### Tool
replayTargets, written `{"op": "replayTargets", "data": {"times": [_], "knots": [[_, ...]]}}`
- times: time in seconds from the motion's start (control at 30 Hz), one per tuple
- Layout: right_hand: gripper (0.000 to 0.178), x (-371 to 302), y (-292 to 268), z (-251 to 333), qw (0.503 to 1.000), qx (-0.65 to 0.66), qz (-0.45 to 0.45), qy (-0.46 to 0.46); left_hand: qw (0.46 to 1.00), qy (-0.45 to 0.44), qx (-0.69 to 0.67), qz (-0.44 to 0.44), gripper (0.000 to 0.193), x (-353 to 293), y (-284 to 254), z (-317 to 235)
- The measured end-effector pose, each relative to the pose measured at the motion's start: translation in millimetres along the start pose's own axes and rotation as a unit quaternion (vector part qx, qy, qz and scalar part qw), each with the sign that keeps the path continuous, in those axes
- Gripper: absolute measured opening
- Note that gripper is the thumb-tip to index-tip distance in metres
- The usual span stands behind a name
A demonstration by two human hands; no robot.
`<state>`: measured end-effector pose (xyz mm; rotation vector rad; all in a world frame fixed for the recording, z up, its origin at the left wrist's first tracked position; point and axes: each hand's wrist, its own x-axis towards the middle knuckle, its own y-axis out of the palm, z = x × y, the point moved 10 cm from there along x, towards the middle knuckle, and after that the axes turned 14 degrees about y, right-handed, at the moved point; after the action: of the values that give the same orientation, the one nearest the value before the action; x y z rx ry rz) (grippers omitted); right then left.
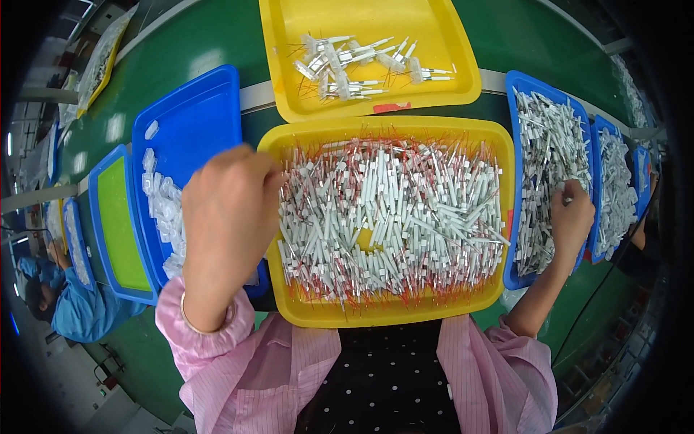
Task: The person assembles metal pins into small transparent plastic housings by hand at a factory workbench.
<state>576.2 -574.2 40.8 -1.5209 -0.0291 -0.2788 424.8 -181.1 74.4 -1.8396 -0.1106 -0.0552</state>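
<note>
My left hand is raised between the blue tray of clear plastic pieces and the middle yellow tray. Its fingers are curled closed; whatever they may hold is hidden behind the hand. Thin white rods with silver ends and red wires fill the middle yellow tray. Over the right-hand blue tray, my right hand has thumb and fingers pinched together among white and silver rod-like parts. What sits between those fingertips is too small to make out.
A second yellow tray beyond holds several clear plastic pieces with rods and wires. More blue trays stand at far right, one with white parts. A blue-rimmed tray with a green bottom lies left. A person in blue is at the left edge.
</note>
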Motion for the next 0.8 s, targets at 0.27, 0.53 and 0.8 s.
{"op": "replayTargets", "data": {"times": [0.27,0.53,0.8], "knots": [[0.023,11,-10,-40,0.985,0.144,-0.042,0.084,0.981,-0.149,0.109,-0.055,0.006,-69,-25,96],[0.028,20,-32,-60,0.979,0.154,-0.081,0.104,0.991,-0.056,0.12,-0.029,0.024,-39,18,74],[0.027,31,-39,-82,0.987,0.091,-0.085,0.098,0.989,0.0,0.121,-0.08,0.019,-32,10,80]]}}
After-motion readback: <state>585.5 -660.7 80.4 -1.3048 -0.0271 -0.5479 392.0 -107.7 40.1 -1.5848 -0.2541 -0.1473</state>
